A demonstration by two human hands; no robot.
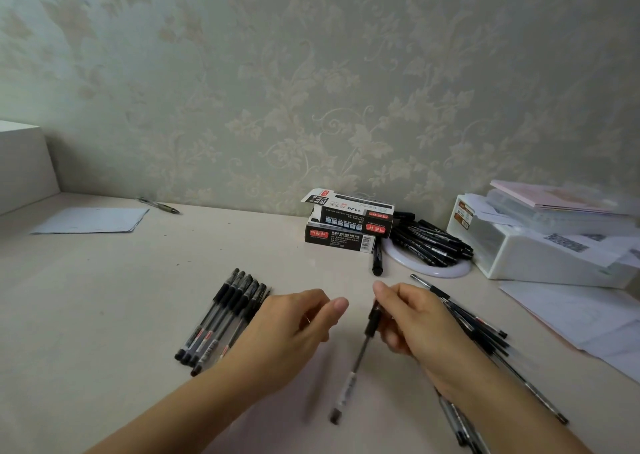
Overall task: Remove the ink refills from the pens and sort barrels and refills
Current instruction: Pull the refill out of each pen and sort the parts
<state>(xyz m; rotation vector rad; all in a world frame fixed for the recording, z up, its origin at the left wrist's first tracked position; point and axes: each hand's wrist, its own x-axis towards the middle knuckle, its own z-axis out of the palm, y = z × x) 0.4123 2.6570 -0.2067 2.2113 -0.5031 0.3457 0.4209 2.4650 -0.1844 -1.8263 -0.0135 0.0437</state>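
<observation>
My right hand (415, 322) grips a clear pen with a black grip (356, 360) near its tip end; the pen hangs slanted toward me above the desk. My left hand (294, 329) hovers just left of it, fingers curled loosely and holding nothing. A neat row of several clear pens (221, 318) lies on the desk left of my left hand. A loose bunch of pens and thin refills (485, 335) lies under and right of my right wrist, partly hidden by it.
Two black pen boxes (343, 225) are stacked by the wall. Beside them a white ring (429, 270) holds a heap of black pens (433, 242). A white drawer unit (540, 245) and loose papers (581, 318) fill the right. A paper sheet (93, 220) lies far left.
</observation>
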